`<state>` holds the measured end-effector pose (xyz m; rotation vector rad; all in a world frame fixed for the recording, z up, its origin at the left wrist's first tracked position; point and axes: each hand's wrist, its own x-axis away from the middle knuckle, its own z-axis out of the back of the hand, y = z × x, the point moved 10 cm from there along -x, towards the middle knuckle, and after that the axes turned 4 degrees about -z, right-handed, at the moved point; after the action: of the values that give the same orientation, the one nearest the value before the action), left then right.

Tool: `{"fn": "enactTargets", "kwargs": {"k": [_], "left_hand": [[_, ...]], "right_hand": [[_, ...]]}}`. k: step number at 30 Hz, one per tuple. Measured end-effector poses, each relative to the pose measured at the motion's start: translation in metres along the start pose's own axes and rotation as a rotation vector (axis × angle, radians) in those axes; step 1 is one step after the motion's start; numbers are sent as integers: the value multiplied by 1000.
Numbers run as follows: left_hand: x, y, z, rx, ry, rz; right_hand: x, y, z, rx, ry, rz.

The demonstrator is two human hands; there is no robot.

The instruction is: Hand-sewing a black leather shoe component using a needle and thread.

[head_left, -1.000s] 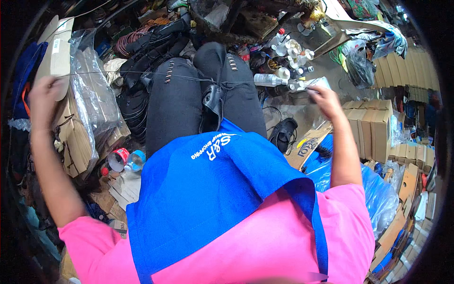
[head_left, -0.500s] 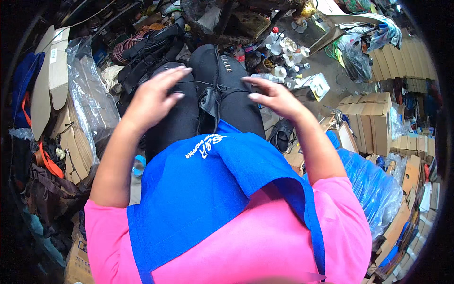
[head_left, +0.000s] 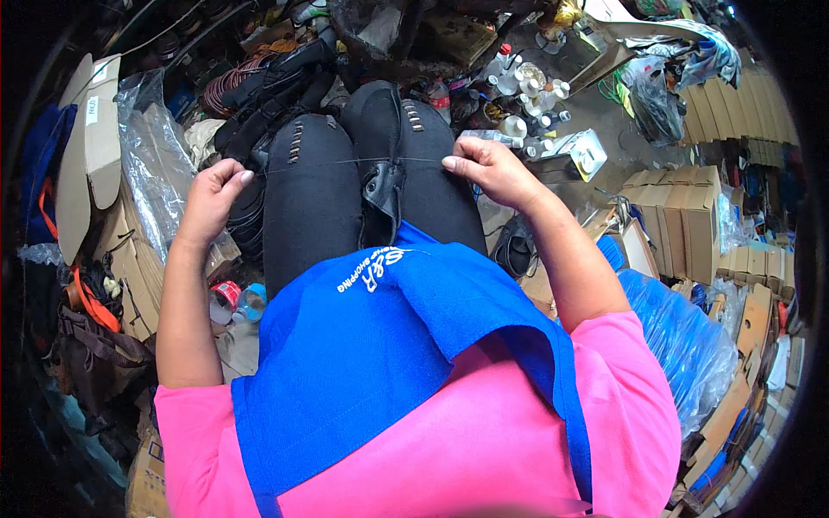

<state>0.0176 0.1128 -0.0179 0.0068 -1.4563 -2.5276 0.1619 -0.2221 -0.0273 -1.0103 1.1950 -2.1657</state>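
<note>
Between my knees stands a black shoe (head_left: 377, 112), its rounded end away from me and a leather flap with an eyelet nearer my lap. A thin dark thread (head_left: 319, 162) stretches almost straight across my thighs and the shoe. At its left end my left hand (head_left: 210, 200) is closed in a pinch, out beyond my left thigh. The other end is pinched between thumb and forefinger of my right hand (head_left: 501, 175), above my right thigh. A blue cloth (head_left: 345, 345) covers my lap.
Several bottles (head_left: 527, 91) crowd the floor at the far right, near a white container (head_left: 585, 155). Cardboard boxes (head_left: 673, 216) and a plastic-wrapped blue bundle (head_left: 678, 337) stand to the right. Cardboard sheets (head_left: 104, 129) and clear plastic (head_left: 160, 138) lean at left.
My hands were open and nearer each other, with a knotted loop of thread over the shoe. Now they are pinched and farther apart; the loop is gone and the thread is tight.
</note>
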Motion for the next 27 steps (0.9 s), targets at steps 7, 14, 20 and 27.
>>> {"fn": "enactTargets", "kwargs": {"k": [7,14,20,27], "left_hand": [[-22,110,-10,-402,215,-436],[-55,177,-117,-363,-204,-688],[-73,166,-126,-376,-259,-555],[-85,147,-144,-322,-461,-506]], "right_hand": [[4,-4,38,268,110,53],[-14,-73,8,346,111,280],[-26,-72,-2,372,66,328],[-31,-75,-11,386,-2,372]]}}
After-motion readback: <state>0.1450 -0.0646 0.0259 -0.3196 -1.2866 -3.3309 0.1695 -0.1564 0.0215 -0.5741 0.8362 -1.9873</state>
